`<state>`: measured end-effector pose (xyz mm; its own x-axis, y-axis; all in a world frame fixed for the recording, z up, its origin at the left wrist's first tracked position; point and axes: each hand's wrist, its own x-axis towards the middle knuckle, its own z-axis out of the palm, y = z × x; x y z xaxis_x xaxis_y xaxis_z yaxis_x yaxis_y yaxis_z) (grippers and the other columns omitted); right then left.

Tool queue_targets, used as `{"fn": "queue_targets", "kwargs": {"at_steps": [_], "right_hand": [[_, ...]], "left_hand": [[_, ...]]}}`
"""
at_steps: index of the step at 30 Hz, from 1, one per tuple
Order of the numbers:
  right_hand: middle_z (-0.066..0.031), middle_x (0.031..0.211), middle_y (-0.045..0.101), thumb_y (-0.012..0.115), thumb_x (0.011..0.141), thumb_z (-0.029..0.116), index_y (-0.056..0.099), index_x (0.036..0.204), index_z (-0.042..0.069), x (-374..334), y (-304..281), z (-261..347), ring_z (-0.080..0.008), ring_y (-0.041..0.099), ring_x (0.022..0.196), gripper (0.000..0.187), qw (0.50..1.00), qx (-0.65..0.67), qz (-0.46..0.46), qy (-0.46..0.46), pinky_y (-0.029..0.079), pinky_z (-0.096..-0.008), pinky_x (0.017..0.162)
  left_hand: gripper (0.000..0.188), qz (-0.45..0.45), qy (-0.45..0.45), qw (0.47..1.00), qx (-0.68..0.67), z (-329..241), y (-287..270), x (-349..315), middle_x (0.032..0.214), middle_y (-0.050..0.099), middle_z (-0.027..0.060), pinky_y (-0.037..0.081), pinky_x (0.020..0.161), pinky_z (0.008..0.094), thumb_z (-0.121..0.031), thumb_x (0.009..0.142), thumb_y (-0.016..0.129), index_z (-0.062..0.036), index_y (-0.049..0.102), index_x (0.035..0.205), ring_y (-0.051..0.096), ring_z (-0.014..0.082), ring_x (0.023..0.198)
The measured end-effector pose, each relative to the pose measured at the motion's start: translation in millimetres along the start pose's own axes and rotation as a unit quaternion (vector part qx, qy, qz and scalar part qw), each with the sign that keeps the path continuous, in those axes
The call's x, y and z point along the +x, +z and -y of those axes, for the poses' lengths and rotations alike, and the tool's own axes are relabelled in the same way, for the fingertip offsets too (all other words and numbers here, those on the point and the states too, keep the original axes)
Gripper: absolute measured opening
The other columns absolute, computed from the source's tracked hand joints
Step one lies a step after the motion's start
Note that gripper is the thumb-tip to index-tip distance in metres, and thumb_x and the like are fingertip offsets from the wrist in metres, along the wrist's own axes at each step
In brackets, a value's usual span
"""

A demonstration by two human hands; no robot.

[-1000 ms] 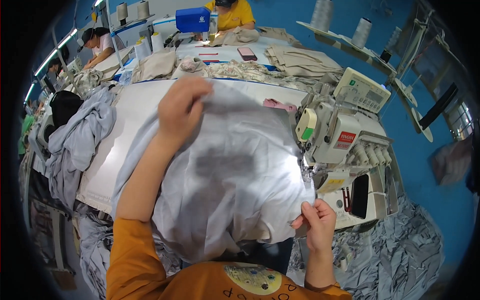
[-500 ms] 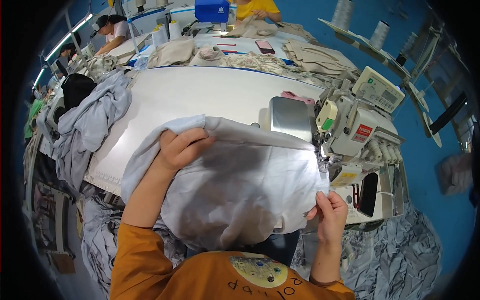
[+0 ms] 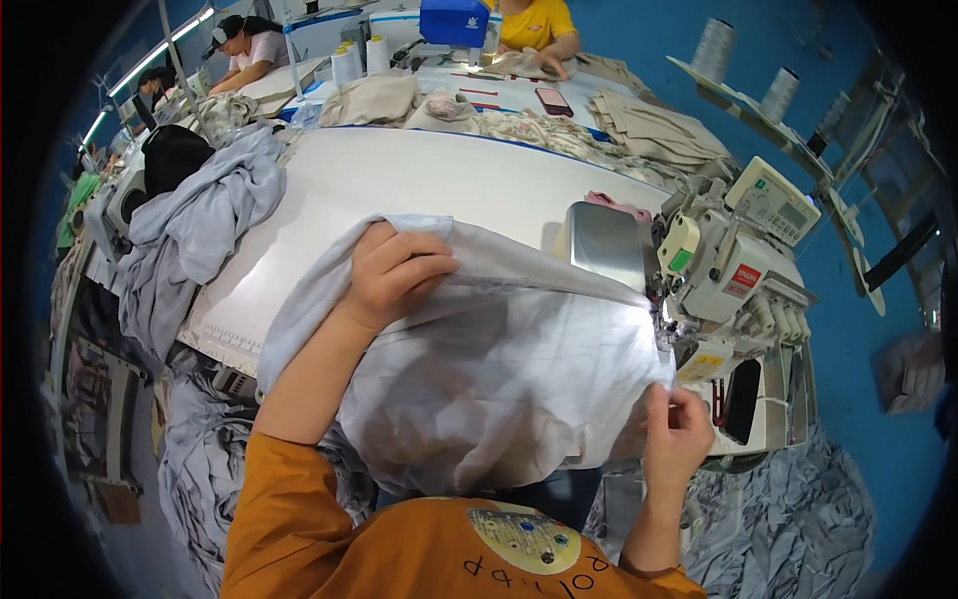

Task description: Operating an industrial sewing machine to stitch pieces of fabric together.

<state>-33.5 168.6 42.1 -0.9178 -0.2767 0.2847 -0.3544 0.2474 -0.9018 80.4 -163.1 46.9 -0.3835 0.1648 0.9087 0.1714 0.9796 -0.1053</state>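
Note:
A light grey-blue piece of fabric (image 3: 499, 369) hangs across the table's front edge, its far edge running into an overlock sewing machine (image 3: 714, 265) on the right. My left hand (image 3: 399, 275) is closed on the folded upper edge of this fabric, well to the left of the machine. Close below the lit needle area, my right hand (image 3: 677, 424) pinches the fabric's right edge between thumb and fingers. The stitching point itself is small and partly covered by machine parts.
Crumpled grey-blue cloth (image 3: 205, 220) lies at the table's left end, and more is heaped below (image 3: 788, 519). A dark phone (image 3: 740, 401) rests beside the machine. Across the white table (image 3: 399, 170), beige cut pieces (image 3: 659, 125) are stacked near a co-worker in yellow (image 3: 539, 28).
The whole view has shifted, so the scene sits farther right. Both hands keep their hold on the fabric. The co-worker's hand across the table has moved over the beige cloth.

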Motion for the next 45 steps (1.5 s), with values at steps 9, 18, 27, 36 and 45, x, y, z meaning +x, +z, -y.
{"fn": "queue_targets", "kwargs": {"at_steps": [9,18,27,36,45], "right_hand": [[-0.0089,0.087,0.058,0.073,0.067,0.006,0.064,0.102,0.004,28.2,74.6,70.6,-0.0238,0.056,0.075,0.036,0.908,-0.106,0.092,-0.395,0.044,-0.0319,0.062],[-0.0063,0.078,0.062,0.068,0.074,0.002,0.064,0.084,0.003,47.2,114.9,71.2,-0.0187,0.059,0.068,0.011,0.921,-0.007,0.195,-0.337,0.046,-0.0271,0.06],[-0.0056,0.077,0.062,0.067,0.078,0.004,0.063,0.092,0.002,52.2,102.6,66.1,-0.0134,0.058,0.067,0.015,0.949,0.071,0.197,-0.235,0.047,-0.0256,0.061],[-0.0057,0.071,0.059,0.065,0.076,-0.002,0.064,0.083,0.001,54.9,104.1,67.1,-0.0165,0.056,0.065,0.008,0.949,0.153,0.247,-0.121,0.045,-0.0269,0.061],[-0.015,0.067,0.065,0.069,0.075,0.003,0.061,0.062,0.002,30.1,-13.2,12.4,-0.0225,0.062,0.056,0.015,0.593,0.361,0.713,-0.094,0.046,-0.0287,0.05]], "left_hand": [[0.021,-0.034,-0.015,0.999,-0.022,-1.8,-1.9,-3.2,0.08,0.063,-0.0028,0.039,0.055,0.028,-0.004,0.061,0.071,-0.0154,0.066,0.079,0.051,0.016,0.061],[0.018,-0.035,-0.023,0.997,-0.066,-1.4,-5.7,-4.2,0.083,0.064,-0.0017,0.041,0.057,0.0275,-0.004,0.063,0.071,-0.0138,0.066,0.078,0.053,0.0156,0.063],[0.016,-0.029,-0.019,0.996,-0.081,-3.0,-6.8,-4.9,0.082,0.064,-0.0006,0.041,0.056,0.0273,-0.004,0.064,0.071,-0.0116,0.065,0.077,0.052,0.0164,0.063],[0.018,-0.035,-0.028,0.996,-0.08,-0.7,-5.2,-3.4,0.08,0.063,-0.0005,0.04,0.055,0.0278,0.0,0.063,0.069,-0.0115,0.063,0.075,0.05,0.0172,0.061],[0.019,-0.027,-0.027,0.996,-0.083,0.5,-1.5,-4.2,0.079,0.063,-0.0005,0.04,0.055,0.0285,0.002,0.061,0.069,-0.0119,0.062,0.073,0.049,0.0179,0.061]]}}
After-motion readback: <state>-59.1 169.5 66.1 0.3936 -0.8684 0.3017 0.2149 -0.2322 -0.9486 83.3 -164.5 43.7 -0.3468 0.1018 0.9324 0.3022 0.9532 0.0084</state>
